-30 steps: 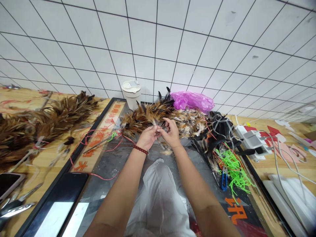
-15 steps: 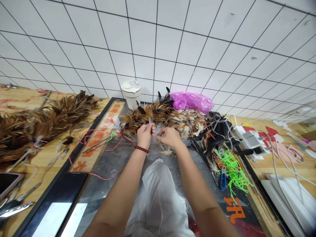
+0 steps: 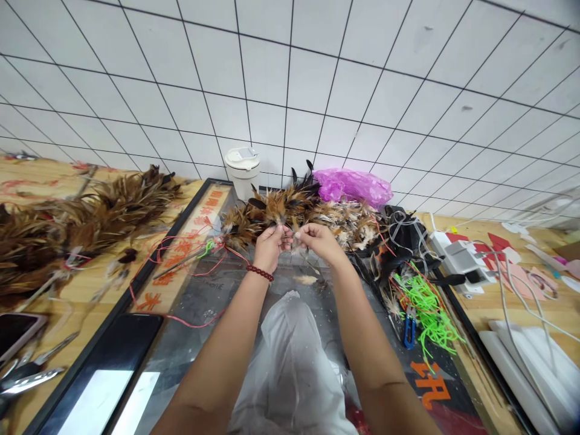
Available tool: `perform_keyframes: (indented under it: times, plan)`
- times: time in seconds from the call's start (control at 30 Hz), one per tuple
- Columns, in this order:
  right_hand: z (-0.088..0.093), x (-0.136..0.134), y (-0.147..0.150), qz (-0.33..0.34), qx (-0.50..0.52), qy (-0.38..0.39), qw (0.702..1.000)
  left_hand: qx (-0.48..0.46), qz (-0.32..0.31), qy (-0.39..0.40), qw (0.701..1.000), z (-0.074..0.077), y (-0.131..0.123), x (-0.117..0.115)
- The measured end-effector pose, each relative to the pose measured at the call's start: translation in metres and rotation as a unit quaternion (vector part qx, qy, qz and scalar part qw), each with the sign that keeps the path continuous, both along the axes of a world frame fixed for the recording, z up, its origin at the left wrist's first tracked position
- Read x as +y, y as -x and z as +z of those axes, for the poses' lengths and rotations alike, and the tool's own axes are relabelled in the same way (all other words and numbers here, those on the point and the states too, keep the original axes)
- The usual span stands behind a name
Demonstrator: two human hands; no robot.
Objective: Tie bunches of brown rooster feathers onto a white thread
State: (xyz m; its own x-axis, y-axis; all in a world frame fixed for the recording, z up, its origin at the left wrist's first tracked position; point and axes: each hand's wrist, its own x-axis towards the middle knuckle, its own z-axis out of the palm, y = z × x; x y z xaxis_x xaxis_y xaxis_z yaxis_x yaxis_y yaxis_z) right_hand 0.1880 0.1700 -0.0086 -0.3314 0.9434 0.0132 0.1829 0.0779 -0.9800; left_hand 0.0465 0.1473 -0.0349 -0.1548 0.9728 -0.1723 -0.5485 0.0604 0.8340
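Note:
My left hand (image 3: 273,244), with a red bead bracelet at the wrist, pinches at the near edge of a pile of brown feathers (image 3: 240,223). What its fingertips hold is too small to make out. Close beside it on the right, my right hand (image 3: 317,240) is also closed at the fingertips, on something thin that I cannot make out. Behind my right hand lie paler tan and white feathers (image 3: 351,220). A small light feather (image 3: 307,280) rests on the dark mat (image 3: 199,302) below the hands.
A white cup (image 3: 243,172) and a pink plastic bag (image 3: 353,185) stand by the tiled wall. Green strings (image 3: 428,308) and blue-handled snips (image 3: 409,331) lie right. A phone (image 3: 109,368) and a long feather bundle (image 3: 104,223) are left, white adapters (image 3: 462,263) far right.
My right hand has moved slightly up and left, bringing its fingertips nearer my left hand. A small dark feather piece now shows on the mat below them.

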Motion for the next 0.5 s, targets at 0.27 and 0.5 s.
perform_keyframes:
  times: [0.27,0.5]
  plan:
    - [-0.003,0.002,0.011,-0.127,0.151,-0.001,0.980,-0.013,-0.073,0.044,0.996,0.004,0.004,-0.001]
    - [-0.016,0.004,0.014,-0.110,0.124,-0.017,0.986,0.046,-0.148,0.028,0.988,0.000,0.003,-0.004]
